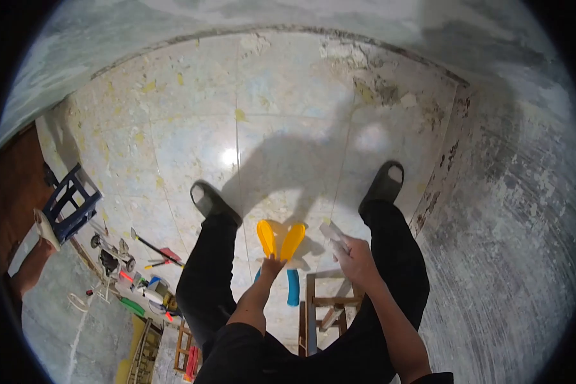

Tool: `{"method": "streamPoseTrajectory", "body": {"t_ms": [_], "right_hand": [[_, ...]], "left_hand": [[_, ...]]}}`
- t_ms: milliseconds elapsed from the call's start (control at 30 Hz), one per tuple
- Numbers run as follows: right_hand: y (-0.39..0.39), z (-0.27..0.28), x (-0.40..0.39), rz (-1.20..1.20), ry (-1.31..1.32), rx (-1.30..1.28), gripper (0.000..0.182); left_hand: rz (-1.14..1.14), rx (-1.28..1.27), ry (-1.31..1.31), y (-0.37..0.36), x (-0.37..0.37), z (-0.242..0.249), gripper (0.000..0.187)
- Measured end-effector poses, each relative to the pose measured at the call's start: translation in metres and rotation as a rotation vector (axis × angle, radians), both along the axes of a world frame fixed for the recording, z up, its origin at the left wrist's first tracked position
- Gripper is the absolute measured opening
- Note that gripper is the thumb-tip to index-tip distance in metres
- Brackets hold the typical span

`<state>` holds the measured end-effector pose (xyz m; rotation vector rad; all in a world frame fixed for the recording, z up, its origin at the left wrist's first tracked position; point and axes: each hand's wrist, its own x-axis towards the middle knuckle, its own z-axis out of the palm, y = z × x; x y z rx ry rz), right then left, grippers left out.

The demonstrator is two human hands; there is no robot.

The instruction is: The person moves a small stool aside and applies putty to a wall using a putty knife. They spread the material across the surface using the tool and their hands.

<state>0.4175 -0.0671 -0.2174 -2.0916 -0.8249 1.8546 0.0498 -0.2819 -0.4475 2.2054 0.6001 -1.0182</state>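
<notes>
Between my knees, my left hand [273, 264] is closed at the near ends of a yellow thing with two long rounded lobes [292, 240] that spread into a V. A blue curved tube [293, 287] shows just below it, with more blue partly hidden behind my left wrist. My right hand [357, 261], to the right, grips a flat, pale grey blade-like piece [332, 234] pointing up and left. I cannot tell exactly what that piece is.
A wooden stool [327, 301] stands between my legs. Left are a dark blue plastic stool [72, 201], a wheeled toy [112, 254] and scattered tools. Another person's hand [38, 253] holds a beige object [47, 229]. Flaked paint and rubble [377, 89] lie along the far wall.
</notes>
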Motion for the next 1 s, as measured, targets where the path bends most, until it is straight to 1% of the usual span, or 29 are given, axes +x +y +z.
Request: {"method": "streamPoseTrajectory", "body": {"t_ms": [33, 67, 133, 167, 233, 333, 367, 400, 433, 467, 500, 533, 567, 600, 633, 667, 733, 767, 867, 1000], "right_hand": [[-0.002, 0.000, -0.001, -0.004, 0.004, 0.002, 0.022], [-0.001, 0.003, -0.006, -0.082, 0.020, -0.006, 0.021], [-0.015, -0.004, -0.007, -0.026, 0.014, 0.020, 0.024], [-0.013, -0.003, -0.011, 0.015, -0.009, -0.027, 0.027], [-0.015, -0.002, -0.014, -0.013, 0.024, -0.005, 0.029], [-0.016, -0.010, -0.020, -0.036, -0.007, 0.077, 0.030], [-0.023, -0.013, -0.021, -0.039, -0.027, 0.092, 0.029], [-0.033, -0.018, -0.022, -0.046, -0.037, 0.120, 0.029], [-0.041, -0.026, -0.023, -0.052, -0.042, 0.143, 0.028], [-0.050, -0.025, -0.024, -0.056, -0.036, 0.151, 0.028], [-0.049, -0.023, -0.025, -0.120, 0.003, 0.139, 0.027], [-0.049, -0.020, -0.026, -0.186, 0.035, 0.125, 0.026], [-0.050, -0.017, -0.028, -0.263, 0.000, 0.158, 0.025], [-0.046, -0.020, -0.027, -0.336, -0.041, 0.210, 0.025], [-0.046, -0.017, -0.026, -0.413, -0.084, 0.257, 0.024], [-0.040, -0.011, -0.019, -0.448, -0.127, 0.266, 0.025], [-0.026, 0.002, -0.002, -0.522, -0.219, 0.281, 0.025], [-0.036, -0.012, 0.005, -0.550, -0.250, 0.324, 0.028], [-0.037, -0.010, 0.015, -0.761, -0.255, 0.312, 0.030], [-0.046, -0.010, 0.020, -0.834, -0.210, 0.272, 0.031]], "left_hand": [[0.064, 0.078, -0.050, -0.009, -0.005, 0.001, 0.029], [0.075, 0.047, -0.011, -0.012, -0.005, -0.007, 0.028], [0.081, -0.022, 0.075, -0.015, 0.007, -0.008, 0.026], [0.094, -0.032, 0.080, -0.004, 0.010, -0.013, 0.026], [0.134, -0.060, 0.085, 0.009, 0.022, -0.005, 0.025], [0.145, -0.175, 0.033, 0.040, 0.018, -0.006, 0.038], [0.141, -0.161, -0.020, 0.047, 0.019, -0.007, 0.037], [0.143, -0.080, -0.093, 0.057, 0.022, -0.003, 0.036], [0.155, -0.066, -0.068, 0.074, 0.031, 0.005, 0.044], [0.122, 0.109, -0.243, 0.085, 0.033, 0.011, 0.045], [0.132, 0.078, -0.152, 0.125, 0.055, 0.048, 0.043], [0.161, 0.206, -0.241, 0.142, 0.060, 0.060, 0.039], [0.235, 0.308, -0.379, 0.169, 0.074, 0.087, 0.037], [0.277, 0.399, -0.464, 0.187, 0.085, 0.104, 0.032], [0.329, 0.440, -0.476, 0.201, 0.096, 0.118, 0.027], [0.377, 0.491, -0.498, 0.212, 0.107, 0.120, 0.023], [0.427, 0.591, -0.530, 0.210, 0.119, 0.108, 0.018], [0.459, 0.639, -0.541, 0.205, 0.126, 0.101, 0.016], [0.505, 0.639, -0.569, 0.174, 0.136, 0.096, 0.014], [0.542, 0.569, -0.513, 0.161, 0.144, 0.102, 0.015]]}}
